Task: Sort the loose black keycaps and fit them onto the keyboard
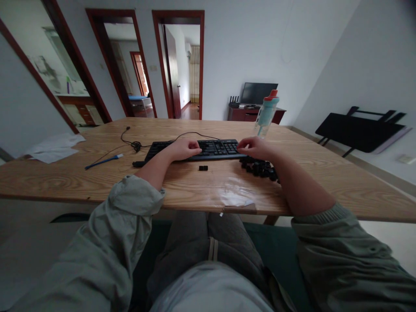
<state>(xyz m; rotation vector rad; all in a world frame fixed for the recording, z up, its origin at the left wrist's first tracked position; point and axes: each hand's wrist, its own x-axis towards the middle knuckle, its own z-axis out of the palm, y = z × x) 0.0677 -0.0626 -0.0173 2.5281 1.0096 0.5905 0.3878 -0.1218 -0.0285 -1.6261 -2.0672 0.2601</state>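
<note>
A black keyboard [216, 148] lies across the wooden table in front of me. My left hand [184, 149] rests over its middle-left part, fingers curled in and thumb against them; anything pinched there is too small to make out. At the keyboard's right end is my right hand [256, 147], also closed, its fingertips by the number keys, with their contents hidden. Small black pieces that look like loose keycaps [260, 169] are heaped below my right hand. Two more small black pieces [203, 168] sit side by side just in front of the keyboard.
On the table's left are a blue brush-like stick [103, 161], a coiled black cable [135, 146] and crumpled white paper [56, 146]. A clear bottle with a red lid [266, 113] stands behind my right hand. Clear plastic film [236, 193] lies at the table's front edge.
</note>
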